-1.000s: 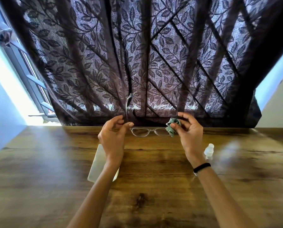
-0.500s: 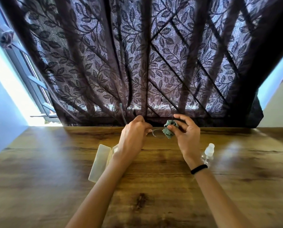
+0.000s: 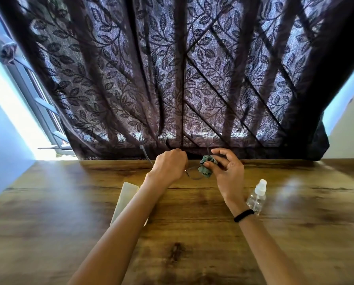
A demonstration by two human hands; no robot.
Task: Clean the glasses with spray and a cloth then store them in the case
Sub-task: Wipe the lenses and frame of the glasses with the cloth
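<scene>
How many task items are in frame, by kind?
glasses: 1
cloth: 1
spray bottle: 1
case: 1
Total: 4

Case (image 3: 126, 194) left — spray bottle (image 3: 256, 199) right

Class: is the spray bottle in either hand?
No: the clear plastic spray bottle stands upright on the brown wooden table, no fingers around it.
</scene>
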